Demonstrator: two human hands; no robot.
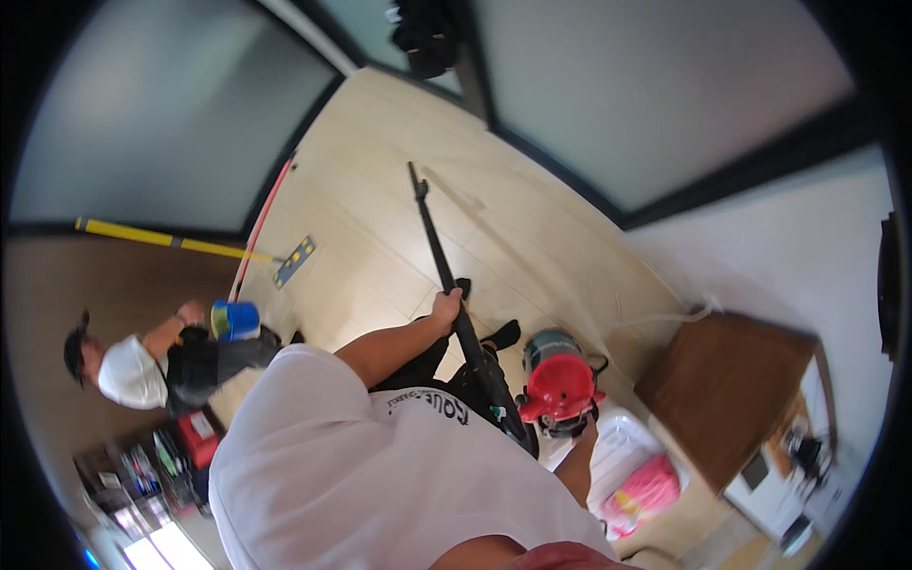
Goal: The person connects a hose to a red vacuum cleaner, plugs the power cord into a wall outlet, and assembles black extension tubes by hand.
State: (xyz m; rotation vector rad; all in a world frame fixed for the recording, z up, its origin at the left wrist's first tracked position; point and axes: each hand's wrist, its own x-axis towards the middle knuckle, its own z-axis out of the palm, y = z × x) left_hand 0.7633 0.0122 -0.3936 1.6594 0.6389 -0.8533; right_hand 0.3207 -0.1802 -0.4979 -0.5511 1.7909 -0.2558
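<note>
My left hand (446, 310) is closed around a long black vacuum wand (438, 249). The wand slants from beside my legs out over the floor, and its thin far end points away from me. A thicker black section (489, 385) runs back toward my right side. There, a vacuum cleaner (560, 385) with a red top and a grey-green tank sits close to my body. My right hand (586, 429) grips the near side of its top, with the fingers mostly hidden.
At left, another person (133, 370) holds a blue bucket (236, 320). Near them are a yellow pole with a flat mop head (294, 262) and a red pole (270, 214). A brown cabinet (722, 385) and a white tub with a pink cloth (651, 484) stand at right. Frosted panels (655, 95) line the far side.
</note>
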